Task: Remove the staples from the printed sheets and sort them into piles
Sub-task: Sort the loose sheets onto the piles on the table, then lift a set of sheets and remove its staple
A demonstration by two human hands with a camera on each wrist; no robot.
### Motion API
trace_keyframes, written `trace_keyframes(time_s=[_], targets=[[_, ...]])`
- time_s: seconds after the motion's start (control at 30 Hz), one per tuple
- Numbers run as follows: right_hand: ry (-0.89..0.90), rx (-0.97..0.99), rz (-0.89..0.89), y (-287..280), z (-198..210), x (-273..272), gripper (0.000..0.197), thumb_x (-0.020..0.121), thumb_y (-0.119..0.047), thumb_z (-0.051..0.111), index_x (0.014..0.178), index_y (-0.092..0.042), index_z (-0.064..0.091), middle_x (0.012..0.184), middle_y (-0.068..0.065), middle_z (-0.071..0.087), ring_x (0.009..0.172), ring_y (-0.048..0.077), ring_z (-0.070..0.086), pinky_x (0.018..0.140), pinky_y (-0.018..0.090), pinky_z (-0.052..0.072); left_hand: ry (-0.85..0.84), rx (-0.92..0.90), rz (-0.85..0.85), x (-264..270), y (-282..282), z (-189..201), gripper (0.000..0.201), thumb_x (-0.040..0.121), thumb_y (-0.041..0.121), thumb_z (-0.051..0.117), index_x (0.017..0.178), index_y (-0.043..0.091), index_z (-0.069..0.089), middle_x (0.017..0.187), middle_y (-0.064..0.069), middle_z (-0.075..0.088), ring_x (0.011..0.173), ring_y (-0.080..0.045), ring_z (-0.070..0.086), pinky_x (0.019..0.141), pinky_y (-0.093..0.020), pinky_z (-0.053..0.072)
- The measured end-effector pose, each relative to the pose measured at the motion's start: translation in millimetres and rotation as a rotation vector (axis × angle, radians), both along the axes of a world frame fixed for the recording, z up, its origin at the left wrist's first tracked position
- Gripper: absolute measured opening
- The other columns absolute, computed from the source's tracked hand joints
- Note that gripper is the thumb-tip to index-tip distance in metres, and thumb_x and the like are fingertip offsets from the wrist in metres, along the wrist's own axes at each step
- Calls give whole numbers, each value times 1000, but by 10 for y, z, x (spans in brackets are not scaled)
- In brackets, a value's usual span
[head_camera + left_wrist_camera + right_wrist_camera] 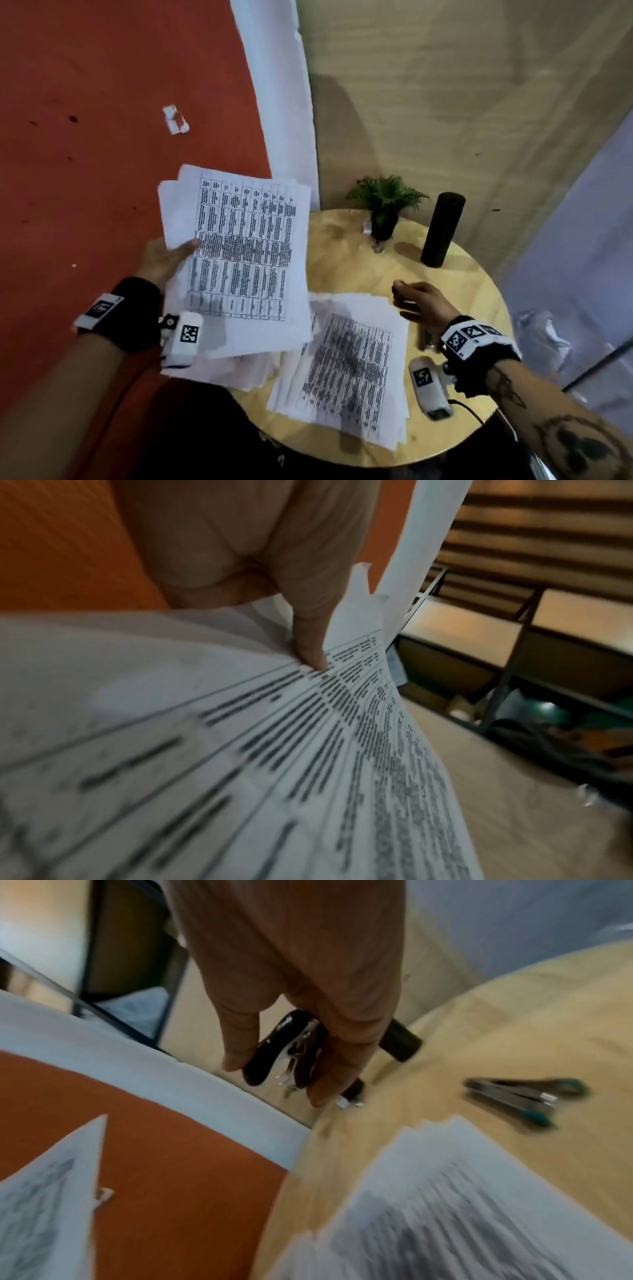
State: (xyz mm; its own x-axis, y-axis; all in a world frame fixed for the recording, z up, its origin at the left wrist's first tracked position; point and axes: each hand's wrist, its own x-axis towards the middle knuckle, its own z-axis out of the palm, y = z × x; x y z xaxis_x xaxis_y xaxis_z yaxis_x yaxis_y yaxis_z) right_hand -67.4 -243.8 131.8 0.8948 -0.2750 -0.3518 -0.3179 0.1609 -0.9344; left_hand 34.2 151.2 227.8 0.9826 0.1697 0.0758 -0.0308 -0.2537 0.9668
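- Two groups of printed sheets: held bundle (239,253), left, raised off the table; loose pile (349,370) lying on the round table (462,284), near centre.
- Progress, judged: midway; some sheets sorted, the bundle unsorted; staples not discernible.
- Left hand (164,257): thumb (310,642) pressed on the top sheet, pinching the bundle; other fingers hidden beneath.
- Right hand (421,301), right, above the table: fingers (236,1042) curled round the staple remover (284,1050).
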Motion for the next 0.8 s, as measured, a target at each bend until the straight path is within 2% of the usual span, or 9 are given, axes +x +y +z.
trace_keyframes(time_s=[0.07, 0.17, 0.3, 0.43, 0.53, 0.6, 0.67, 0.73, 0.8], targets=[[101, -10, -11, 59, -347, -83, 40, 84, -30, 67, 110, -1, 56, 83, 3, 65, 85, 19, 62, 62, 26, 45, 59, 22, 53, 5, 142, -153, 48, 83, 16, 69, 121, -10, 56, 113, -20, 60, 73, -20, 55, 72, -28, 41], [205, -25, 51, 265, -675, -193, 22, 87, -29, 63, 86, -8, 59, 80, 3, 62, 89, 22, 57, 67, 27, 40, 155, 56, 62, 25, 192, -420, 49, 83, 23, 70, 122, -4, 57, 117, -20, 62, 94, -19, 56, 82, -30, 40], [247, 8, 97, 473, -859, -191, 23, 87, -32, 63, 89, -12, 52, 86, 3, 63, 83, 19, 58, 65, 28, 40, 233, 74, 37, 135, 164, -669, 49, 85, 25, 65, 115, -13, 57, 91, -15, 59, 66, -15, 55, 54, -15, 42], [273, -101, 147, 467, -982, -139, 19, 88, -29, 63, 86, -13, 53, 88, 5, 63, 80, 18, 56, 63, 28, 37, 373, 133, 5, 373, 238, -971, 42, 96, 15, 51, 128, -12, 48, 122, -16, 53, 103, -24, 49, 83, -31, 35], [304, -195, 197, 441, -1091, -154, 26, 93, -28, 55, 71, -14, 56, 68, 5, 53, 65, 19, 43, 57, 26, 29, 490, 260, -12, 560, 338, -1206, 45, 95, 22, 52, 129, -7, 48, 133, -16, 50, 118, -35, 49, 97, -41, 37], [355, -245, 221, 413, -1218, -153, 38, 95, -31, 51, 59, -17, 53, 55, 4, 39, 54, 17, 34, 56, 26, 24, 552, 324, -34, 706, 425, -1416, 50, 92, 29, 57, 129, -3, 49, 134, -13, 50, 119, -37, 50, 103, -47, 39], [369, -246, 247, 400, -1332, -139, 45, 92, -41, 49, 56, -14, 49, 51, 3, 34, 50, 16, 32, 56, 25, 24, 594, 408, -43, 793, 449, -1528, 45, 93, 24, 57, 127, -5, 51, 131, -20, 53, 115, -38, 52, 97, -41, 41], [379, -198, 219, 394, -1372, -114, 49, 88, -53, 49, 62, -12, 53, 54, 4, 41, 52, 17, 38, 58, 25, 28, 600, 433, -23, 895, 490, -1636, 40, 94, 16, 56, 127, -6, 50, 129, -21, 53, 109, -35, 53, 91, -39, 40], [399, -142, 174, 381, -1340, -81, 44, 96, -42, 41, 71, -10, 58, 55, 4, 50, 50, 16, 45, 56, 23, 30, 608, 471, -42, 999, 533, -1741, 42, 91, 15, 59, 129, -2, 49, 131, -22, 53, 103, -32, 53, 95, -45, 42]])
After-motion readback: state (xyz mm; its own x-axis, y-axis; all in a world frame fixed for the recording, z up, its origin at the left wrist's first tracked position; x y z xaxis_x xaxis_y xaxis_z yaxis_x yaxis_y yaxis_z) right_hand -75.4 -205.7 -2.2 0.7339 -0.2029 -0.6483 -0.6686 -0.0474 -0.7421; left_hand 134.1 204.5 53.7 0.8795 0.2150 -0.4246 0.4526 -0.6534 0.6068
